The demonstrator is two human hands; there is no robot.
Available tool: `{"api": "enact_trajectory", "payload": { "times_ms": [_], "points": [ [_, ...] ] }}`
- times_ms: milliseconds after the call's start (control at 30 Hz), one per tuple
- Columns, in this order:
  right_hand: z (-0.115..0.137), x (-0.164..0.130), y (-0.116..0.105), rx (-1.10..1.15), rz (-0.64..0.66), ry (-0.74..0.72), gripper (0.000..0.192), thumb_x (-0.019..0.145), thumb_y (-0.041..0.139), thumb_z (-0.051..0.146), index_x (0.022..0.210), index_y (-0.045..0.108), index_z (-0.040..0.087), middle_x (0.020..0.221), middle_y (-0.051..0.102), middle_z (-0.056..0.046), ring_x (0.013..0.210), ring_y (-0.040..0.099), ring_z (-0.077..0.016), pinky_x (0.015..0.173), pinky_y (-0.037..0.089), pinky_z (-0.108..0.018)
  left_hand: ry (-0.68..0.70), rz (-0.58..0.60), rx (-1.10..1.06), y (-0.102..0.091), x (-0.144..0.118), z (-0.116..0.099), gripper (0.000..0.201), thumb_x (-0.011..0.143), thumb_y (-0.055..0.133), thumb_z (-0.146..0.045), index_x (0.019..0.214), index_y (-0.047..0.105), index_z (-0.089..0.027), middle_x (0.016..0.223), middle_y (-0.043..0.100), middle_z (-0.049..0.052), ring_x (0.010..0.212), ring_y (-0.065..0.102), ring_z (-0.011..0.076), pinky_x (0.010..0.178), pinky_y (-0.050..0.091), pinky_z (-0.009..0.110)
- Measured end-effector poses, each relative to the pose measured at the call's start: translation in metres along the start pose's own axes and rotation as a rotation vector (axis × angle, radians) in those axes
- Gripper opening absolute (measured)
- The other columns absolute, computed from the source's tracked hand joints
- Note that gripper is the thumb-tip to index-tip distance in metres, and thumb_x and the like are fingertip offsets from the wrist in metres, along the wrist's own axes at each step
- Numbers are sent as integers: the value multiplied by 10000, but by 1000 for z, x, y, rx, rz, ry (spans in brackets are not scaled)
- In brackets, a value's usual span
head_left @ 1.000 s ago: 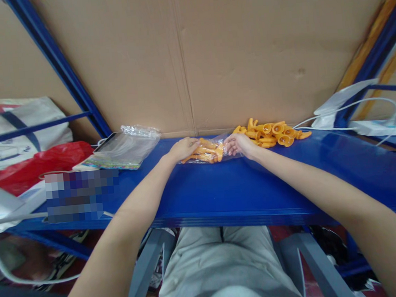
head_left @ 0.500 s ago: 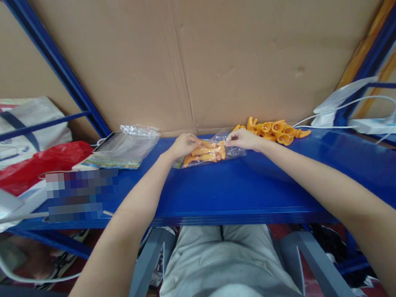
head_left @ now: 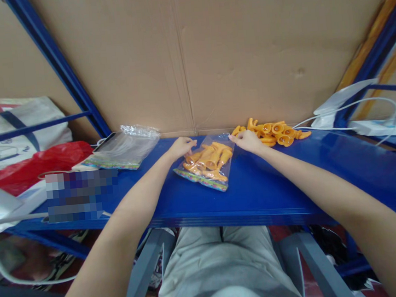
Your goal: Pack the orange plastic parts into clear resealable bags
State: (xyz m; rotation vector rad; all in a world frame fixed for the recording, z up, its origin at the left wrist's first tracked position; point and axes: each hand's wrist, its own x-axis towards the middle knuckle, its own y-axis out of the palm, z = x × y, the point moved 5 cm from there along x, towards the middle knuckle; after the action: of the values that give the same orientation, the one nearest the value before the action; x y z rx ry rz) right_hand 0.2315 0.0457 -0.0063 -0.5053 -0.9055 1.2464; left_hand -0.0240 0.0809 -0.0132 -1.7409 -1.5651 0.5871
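Pinching the top corners of the clear bag [head_left: 207, 164] of orange parts between their fingers, the left hand [head_left: 181, 147] and right hand [head_left: 247, 140] stretch its mouth flat on the blue bench [head_left: 263, 184], loose orange parts [head_left: 273, 132] lying at two o'clock.

No text, label, brand, number or sign is legible in this view. The white bag [head_left: 16, 132] at far left bears a faint printed drawing, too small to read. A patch on the table [head_left: 257, 194] at left is pixelated. The printed strip along the lower edge of the clear bag [head_left: 206, 164] shows colours only, no readable characters.
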Motion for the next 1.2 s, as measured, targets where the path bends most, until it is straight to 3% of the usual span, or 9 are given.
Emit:
{"api": "enact_trajectory", "payload": {
  "times_ms": [67,167,267,333,467,667,867,1033,1200],
  "points": [
    [-5,1,10,183,73,61,450,911,605,447,547,497,206,522,551,-53,466,497,-135,501,419,-275,-47,17,-90,2,1,0,249,937,535,-371,967,668,-163,699,737,67,592,676,179,575,506,274],
    [-6,-1,21,456,134,151,335,846,710,405,640,551,195,551,588,-49,388,430,-95,350,329,-225,-94,-13,-227,7,-1,-3,235,937,554,-288,1140,585,-172,963,775,106,768,719,172,569,493,233],
    [-1,-7,26,540,149,223,251,867,679,270,665,554,189,592,609,-54,424,477,-97,323,302,-195,-140,8,-330,15,-2,-6,289,940,558,-254,1213,522,-166,1142,740,142,962,711,162,588,485,192],
    [1,-11,29,580,156,286,243,885,613,165,656,534,192,595,603,-44,469,520,-101,354,341,-180,-164,34,-388,18,-3,-5,243,945,552,-256,1171,532,-166,1171,728,149,979,705,154,595,481,185],
    [3,-15,33,765,144,322,250,872,581,96,660,505,204,594,571,-7,527,548,-99,481,477,-187,-192,60,-472,18,0,1,90,945,540,-264,949,582,-185,1036,758,112,848,708,139,607,489,208],
    [-1,-14,36,879,134,315,234,889,588,91,682,534,186,598,564,22,521,522,-76,552,491,-181,-193,65,-501,16,1,5,211,887,588,-132,681,568,-172,657,669,34,594,621,96,596,487,208],
    [-5,-12,36,975,111,350,292,929,530,50,665,509,172,587,573,35,532,566,-61,562,485,-156,-204,44,-636,17,0,4,228,875,539,-40,686,550,-167,670,698,24,695,707,117,802,582,274],
    [-9,-9,37,1065,168,329,245,884,527,-3,710,544,169,632,646,10,566,620,-85,589,515,-189,-157,122,-743,17,1,9,114,783,712,-62,757,628,-135,642,703,28,647,715,142,824,597,331],
    [-11,-6,35,1072,185,277,223,778,522,-34,732,606,167,643,663,-4,567,620,-98,582,503,-202,-81,151,-758,12,3,12,171,683,763,-45,823,724,-137,717,745,44,674,728,165,825,600,351]
  ]
}}
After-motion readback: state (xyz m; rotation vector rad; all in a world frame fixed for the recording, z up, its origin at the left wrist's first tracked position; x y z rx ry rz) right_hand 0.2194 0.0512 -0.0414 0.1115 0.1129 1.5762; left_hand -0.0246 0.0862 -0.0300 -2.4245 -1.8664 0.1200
